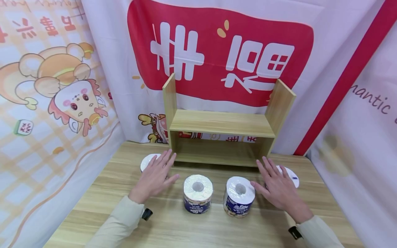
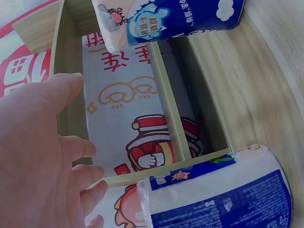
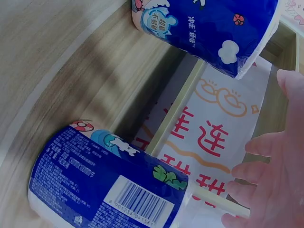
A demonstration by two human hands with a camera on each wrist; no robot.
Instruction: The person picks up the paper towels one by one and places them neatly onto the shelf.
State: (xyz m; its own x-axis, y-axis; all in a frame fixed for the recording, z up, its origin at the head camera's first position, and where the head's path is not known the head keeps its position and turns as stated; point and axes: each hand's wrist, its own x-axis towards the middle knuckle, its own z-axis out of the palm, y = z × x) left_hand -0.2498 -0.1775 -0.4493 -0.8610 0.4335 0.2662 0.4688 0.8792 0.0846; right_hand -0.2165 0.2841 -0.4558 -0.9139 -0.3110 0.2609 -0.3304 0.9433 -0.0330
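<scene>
Two wrapped toilet paper rolls stand upright in front of a small wooden shelf (image 1: 221, 124): a left roll (image 1: 197, 193) and a right roll (image 1: 238, 196), both with blue printed wrappers. My left hand (image 1: 155, 175) is over the far-left roll (image 1: 147, 162), hiding part of it. Over the far-right roll (image 1: 293, 175), my right hand (image 1: 277, 184) covers much of that one too. Fingers on both hands are extended and hold nothing. From the left wrist, a roll (image 2: 221, 194) appears below the palm; the right wrist view shows a barcoded roll (image 3: 109, 183) likewise.
The shelf has two tall side panels and two boards, and it stands at the back of the wooden table (image 1: 173, 230). Printed cloth hangs behind it, with a red panel (image 1: 217, 17). More cloth (image 1: 40, 144) borders the left side, and white cloth (image 1: 366, 148) the right.
</scene>
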